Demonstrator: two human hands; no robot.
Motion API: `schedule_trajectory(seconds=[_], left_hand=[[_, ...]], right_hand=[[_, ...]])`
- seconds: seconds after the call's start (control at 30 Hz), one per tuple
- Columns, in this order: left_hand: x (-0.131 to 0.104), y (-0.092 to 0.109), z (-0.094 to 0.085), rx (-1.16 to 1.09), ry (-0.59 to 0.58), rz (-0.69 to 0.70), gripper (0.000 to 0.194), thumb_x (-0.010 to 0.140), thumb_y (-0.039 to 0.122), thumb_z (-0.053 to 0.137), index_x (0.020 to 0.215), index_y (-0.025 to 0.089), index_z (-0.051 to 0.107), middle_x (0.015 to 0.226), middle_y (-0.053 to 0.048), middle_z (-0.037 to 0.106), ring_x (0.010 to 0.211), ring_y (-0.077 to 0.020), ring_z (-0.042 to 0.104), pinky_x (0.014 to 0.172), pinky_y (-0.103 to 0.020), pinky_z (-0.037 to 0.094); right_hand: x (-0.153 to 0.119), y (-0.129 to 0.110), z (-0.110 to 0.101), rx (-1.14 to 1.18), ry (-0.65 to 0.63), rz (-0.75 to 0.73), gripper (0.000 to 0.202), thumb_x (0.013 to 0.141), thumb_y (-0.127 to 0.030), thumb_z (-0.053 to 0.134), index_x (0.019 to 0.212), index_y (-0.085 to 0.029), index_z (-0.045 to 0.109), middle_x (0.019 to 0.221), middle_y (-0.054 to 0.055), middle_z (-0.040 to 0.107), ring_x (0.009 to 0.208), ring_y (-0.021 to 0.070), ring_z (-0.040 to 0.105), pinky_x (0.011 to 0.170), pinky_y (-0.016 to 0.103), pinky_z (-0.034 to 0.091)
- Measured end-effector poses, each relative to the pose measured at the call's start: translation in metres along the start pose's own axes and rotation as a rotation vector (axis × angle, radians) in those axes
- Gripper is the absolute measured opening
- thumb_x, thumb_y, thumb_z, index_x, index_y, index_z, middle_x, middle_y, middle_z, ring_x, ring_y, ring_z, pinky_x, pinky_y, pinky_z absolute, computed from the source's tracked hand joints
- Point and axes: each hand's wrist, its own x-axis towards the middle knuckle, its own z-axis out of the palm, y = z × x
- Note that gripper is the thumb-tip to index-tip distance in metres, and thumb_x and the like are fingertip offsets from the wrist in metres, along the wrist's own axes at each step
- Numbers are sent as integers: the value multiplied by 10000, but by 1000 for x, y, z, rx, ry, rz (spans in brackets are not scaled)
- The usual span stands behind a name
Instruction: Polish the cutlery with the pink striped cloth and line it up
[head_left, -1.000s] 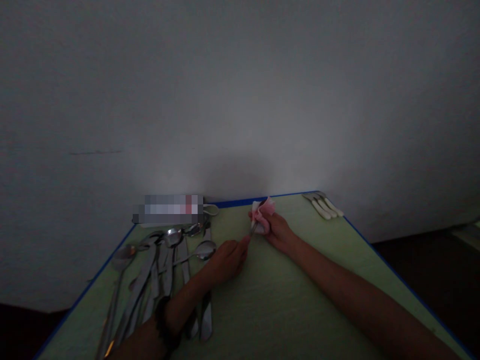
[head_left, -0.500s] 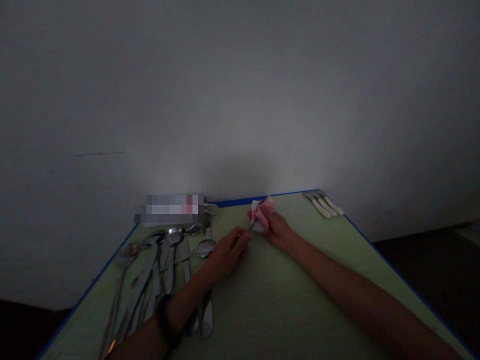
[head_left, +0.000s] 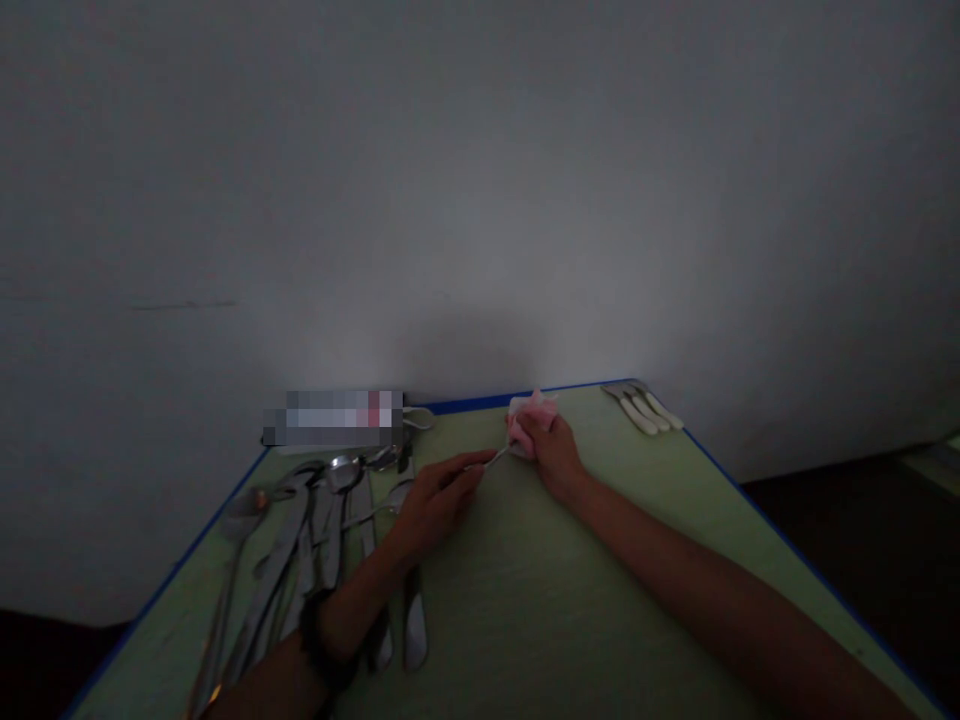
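Note:
My left hand [head_left: 439,500], with a dark band at its wrist, grips one end of a thin metal utensil [head_left: 498,457] over the middle of the table. The utensil's other end runs into a crumpled pink and white cloth [head_left: 534,412], which hides its head, so I cannot tell its kind. Closed around that cloth is my right hand [head_left: 559,458]. A metal spoon [head_left: 396,497] lies close behind my left hand, partly covered by it.
Loose metal cutlery [head_left: 300,550], spoons and knives among it, is heaped on the table's left side. Behind it a blurred-out box [head_left: 334,420] stands near the wall [head_left: 480,200]. Three forks with white handles [head_left: 639,412] lie side by side at the far right corner of the green table [head_left: 510,620].
My left hand has drawn back left, away from the cloth, and more of the utensil's metal shows between the hands. My right hand has shifted slightly, still around the cloth.

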Motion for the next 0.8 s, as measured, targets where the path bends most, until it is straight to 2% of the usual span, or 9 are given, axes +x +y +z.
schedule_trajectory(seconds=[0.07, 0.17, 0.23, 0.4, 0.47, 0.67, 0.8], left_hand=[[0, -2, -1, -59, -32, -21, 459, 823, 390, 503, 1176, 103, 560, 498, 94, 296, 409, -56, 294, 373, -157, 209], [0, -4, 0, -76, -78, 0, 459, 834, 402, 495, 1193, 118, 534, 494, 100, 300, 402, -55, 290, 370, -154, 220], [0, -5, 2, -50, -110, 28, 459, 846, 409, 477, 1206, 126, 511, 493, 100, 329, 391, -55, 303, 364, -155, 232], [-1, -3, 5, 12, -164, 63, 433, 880, 396, 425, 1243, 159, 441, 518, 95, 399, 377, -56, 344, 348, -149, 252], [-2, -2, 6, 17, -167, 57, 428, 882, 397, 419, 1244, 168, 428, 521, 98, 400, 376, -56, 346, 344, -146, 258], [0, -4, 6, 0, -122, 61, 438, 884, 405, 418, 1259, 178, 409, 526, 102, 379, 378, -58, 353, 351, -151, 286], [4, -8, 5, -41, -8, 99, 403, 874, 371, 449, 1233, 190, 424, 543, 98, 396, 385, -58, 369, 382, -164, 295]], right_hand=[[1, -1, -2, -18, 10, -49, 239, 636, -337, 679, 783, -158, 619, 774, 27, 676, 717, 142, 603, 677, 261, 472], [0, -3, -2, 35, -31, -42, 260, 671, -400, 650, 793, -172, 620, 801, 30, 679, 741, 148, 612, 704, 274, 472], [-1, -3, -1, 90, -45, -16, 266, 687, -428, 634, 769, -176, 619, 779, 30, 677, 728, 148, 614, 710, 281, 471], [-4, -3, 1, 161, 15, 86, 297, 668, -448, 656, 759, -167, 624, 777, 53, 679, 729, 162, 618, 718, 295, 471], [-6, -4, 1, 164, -13, 107, 287, 667, -444, 661, 734, -168, 619, 767, 54, 676, 730, 167, 616, 723, 301, 472], [-7, -9, 2, 153, -195, 110, 238, 684, -398, 658, 728, -168, 618, 727, 36, 668, 691, 151, 603, 738, 300, 471], [-7, -14, 3, 187, -265, 158, 189, 687, -332, 643, 728, -151, 607, 728, 40, 668, 694, 144, 605, 707, 277, 468]])
